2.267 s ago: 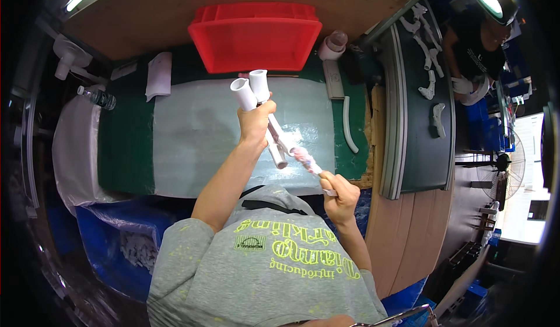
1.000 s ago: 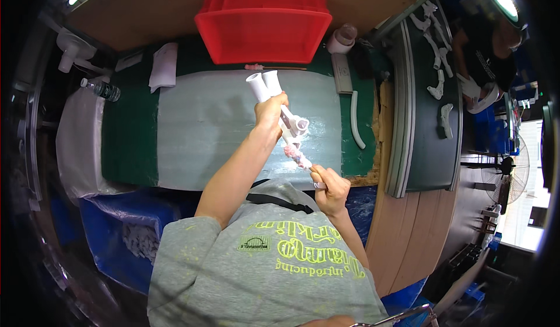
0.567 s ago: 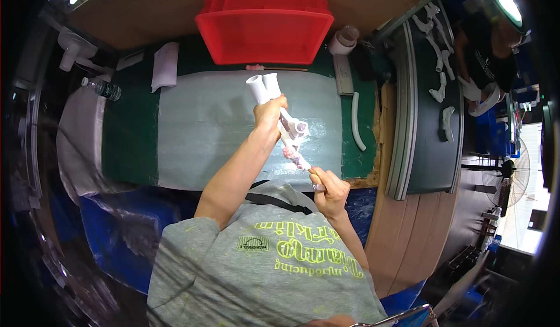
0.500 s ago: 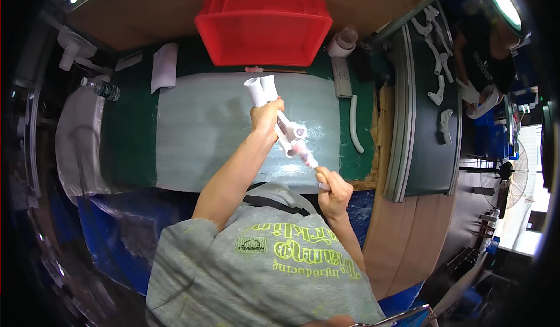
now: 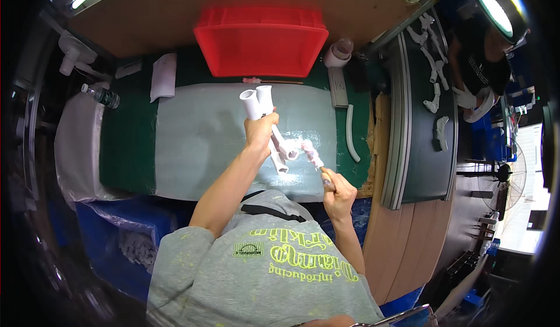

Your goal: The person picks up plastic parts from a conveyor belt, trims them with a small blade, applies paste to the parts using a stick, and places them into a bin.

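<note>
My left hand [image 5: 260,130] is wrapped round white branched plastic tubes [image 5: 249,104], held tilted over the table. Two wide open ends point away from me; two narrower ends point toward me. I cannot tell whether the tubes are one piece or two. My right hand [image 5: 340,195] grips the thin handle of a swab stick [image 5: 311,153], its far end wrapped in fluffy pink-and-white material. That fluffy end is at the nearer right tube opening; whether it touches or enters is unclear.
A grey sheet [image 5: 198,146] covers the green table. Behind stands a red bin [image 5: 262,53] with another pink-tipped stick [image 5: 274,81] before it. A curved white tube [image 5: 351,134] lies right, beyond it a conveyor [image 5: 417,158] with white parts and a person [image 5: 481,59]. A bottle [image 5: 105,95] lies left.
The tubes have turned in my left hand, their near ends shifting left and down. The swab's fluffy end has moved up slightly, from beside the lower tube end to the other opening.
</note>
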